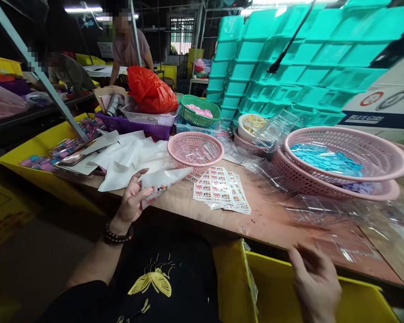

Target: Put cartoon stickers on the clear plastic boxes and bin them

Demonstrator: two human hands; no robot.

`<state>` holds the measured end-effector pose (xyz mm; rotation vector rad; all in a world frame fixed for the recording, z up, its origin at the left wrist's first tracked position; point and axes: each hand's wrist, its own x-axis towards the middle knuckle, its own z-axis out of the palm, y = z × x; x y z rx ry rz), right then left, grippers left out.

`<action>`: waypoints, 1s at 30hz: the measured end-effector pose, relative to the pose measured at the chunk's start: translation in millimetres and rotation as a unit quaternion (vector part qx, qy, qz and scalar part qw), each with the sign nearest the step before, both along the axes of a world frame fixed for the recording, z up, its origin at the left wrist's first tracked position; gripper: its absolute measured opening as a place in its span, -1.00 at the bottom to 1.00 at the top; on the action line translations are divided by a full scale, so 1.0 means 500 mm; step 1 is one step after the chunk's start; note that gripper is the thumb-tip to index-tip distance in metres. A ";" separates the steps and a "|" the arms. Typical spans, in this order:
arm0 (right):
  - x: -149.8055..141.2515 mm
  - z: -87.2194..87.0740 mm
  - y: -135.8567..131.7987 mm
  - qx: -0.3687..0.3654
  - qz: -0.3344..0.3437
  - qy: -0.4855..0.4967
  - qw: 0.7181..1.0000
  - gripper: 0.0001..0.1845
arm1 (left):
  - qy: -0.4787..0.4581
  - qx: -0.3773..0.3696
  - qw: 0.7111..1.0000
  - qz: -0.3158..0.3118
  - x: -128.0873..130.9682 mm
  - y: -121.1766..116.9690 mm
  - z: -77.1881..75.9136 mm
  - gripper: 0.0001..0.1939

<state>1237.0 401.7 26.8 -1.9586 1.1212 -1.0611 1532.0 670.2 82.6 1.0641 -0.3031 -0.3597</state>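
Note:
My left hand [132, 197] is closed on a sheet of stickers [161, 185] with small colourful prints, held tilted above the table's front edge. White backing papers [131, 154] lie loosely piled just behind it. To the right of the held sheet, a stack of sticker sheets [218, 188] lies on the table. My right hand [316, 282] is at the lower right, over a yellow box [276, 273]. It is blurred, its thumb apart from its loosely bent fingers, and nothing shows in it. Clear plastic blister trays [319, 208] lie on the table beyond it.
A pink basket [195, 148] stands behind the stickers. Larger pink baskets [343, 134], with blue pieces in the upper one, stand right. Turquoise bins [272, 58] are stacked behind. A red bag [151, 92] rests on containers, and a slanted metal post [42, 74] rises left. A person [131, 47] stands beyond.

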 end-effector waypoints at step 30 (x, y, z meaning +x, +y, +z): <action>0.253 0.128 0.111 0.090 0.446 0.040 0.890 -0.82 | -0.359 0.308 0.848 -0.238 0.024 -0.071 0.017 -0.86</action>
